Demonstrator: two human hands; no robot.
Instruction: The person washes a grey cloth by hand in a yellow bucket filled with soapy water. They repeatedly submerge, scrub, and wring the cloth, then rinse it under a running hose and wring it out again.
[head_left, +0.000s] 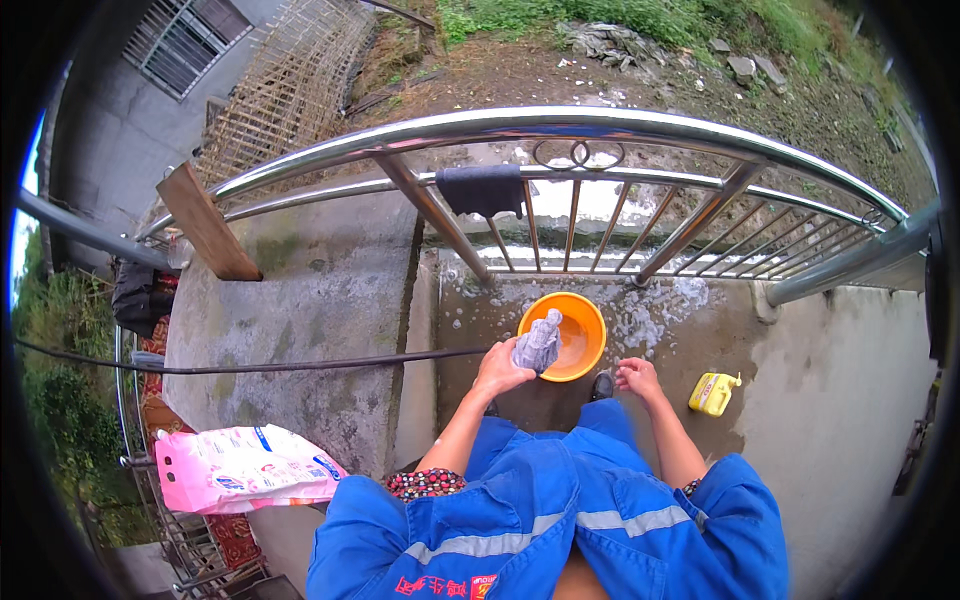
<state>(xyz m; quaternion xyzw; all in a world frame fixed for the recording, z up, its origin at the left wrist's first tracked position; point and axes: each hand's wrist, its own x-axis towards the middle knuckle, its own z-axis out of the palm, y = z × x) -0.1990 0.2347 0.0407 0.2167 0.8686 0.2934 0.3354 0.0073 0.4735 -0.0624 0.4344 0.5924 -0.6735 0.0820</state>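
Note:
My left hand (498, 372) grips a bunched grey cloth (540, 343), which looks wet. The cloth hangs above the left side of an orange plastic basin (598, 330) on the wet concrete floor. A black hose or cable (322, 366) runs in from the left across the ledge and meets my left hand; whether I also hold it cannot be seen. To the right of the basin, my right hand (637, 375) is in the air with loosely bent fingers and nothing in it. One dark shoe (602, 385) shows just below the basin.
A steel railing (570, 124) curves ahead, with a dark cloth (480, 190) draped over its lower bar. Right stands a yellow jug (711, 394). On the left are a concrete ledge (315, 300), a wooden board (208, 225) and a pink-and-white printed bag (247, 469). Suds (645, 322) spot the floor.

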